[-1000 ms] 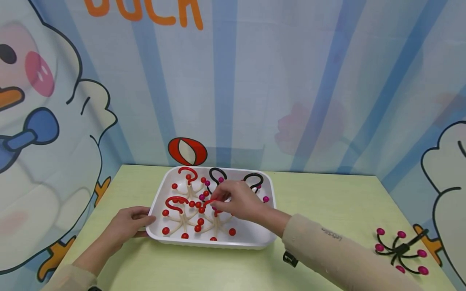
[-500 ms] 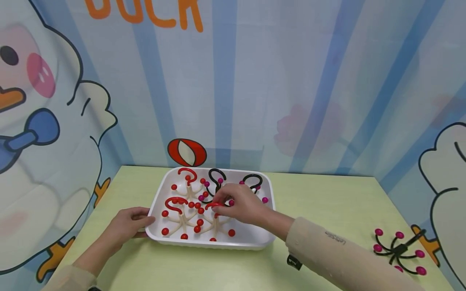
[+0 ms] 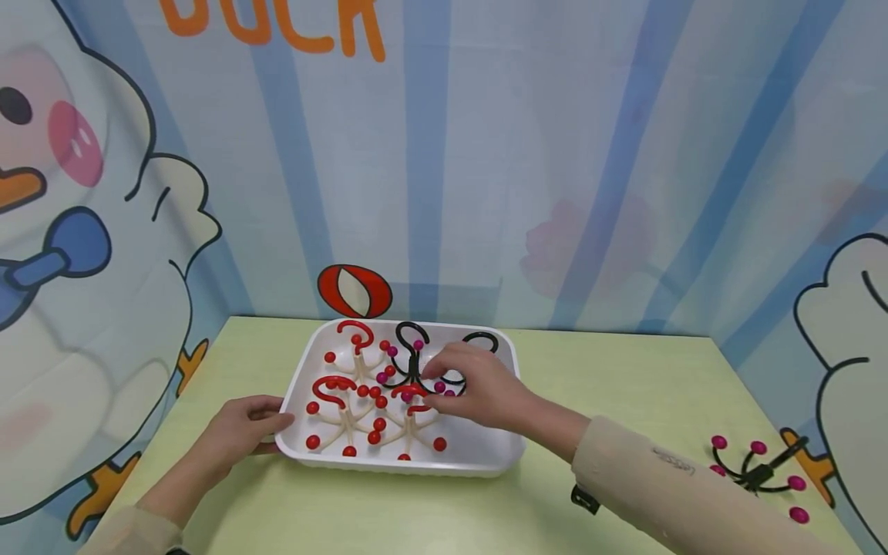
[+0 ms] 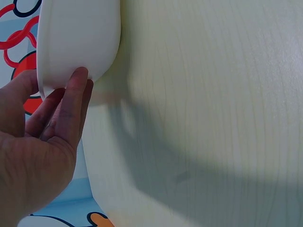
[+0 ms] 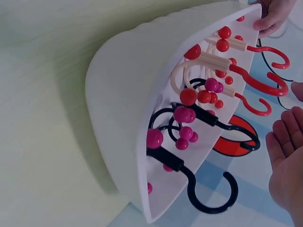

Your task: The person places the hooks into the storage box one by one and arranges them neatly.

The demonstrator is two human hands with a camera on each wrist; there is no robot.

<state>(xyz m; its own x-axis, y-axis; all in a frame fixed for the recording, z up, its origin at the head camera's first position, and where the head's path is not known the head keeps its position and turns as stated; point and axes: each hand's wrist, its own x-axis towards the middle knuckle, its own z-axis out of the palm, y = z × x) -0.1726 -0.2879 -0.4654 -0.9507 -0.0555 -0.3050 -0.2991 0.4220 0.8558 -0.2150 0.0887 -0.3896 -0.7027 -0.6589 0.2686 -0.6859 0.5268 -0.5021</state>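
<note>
My left hand (image 3: 246,432) grips the left end of the white tray (image 3: 479,455), thumb at the rim and fingers along its outer wall (image 4: 80,42) in the left wrist view. Cream hook hangers (image 5: 215,60) with red hooks and red ball-tipped arms stand upright in the tray's left and middle. Black hook hangers (image 3: 414,362) with magenta balls stand at its back and right. My right hand (image 5: 289,158) has relaxed fingers and holds nothing. It hovers beside the front middle red hook (image 3: 408,391) and partly hides the rear right black hook (image 3: 483,339).
Another black hook hanger (image 3: 759,476) with magenta balls lies on the pale table (image 3: 617,401) at the right, partly behind the right sleeve (image 3: 645,478). A cartoon-printed cloth (image 3: 472,154) rises behind the table.
My right hand has let go of the front middle red hook and drawn back to the right. That hanger stays standing in the tray. My left hand keeps its hold.
</note>
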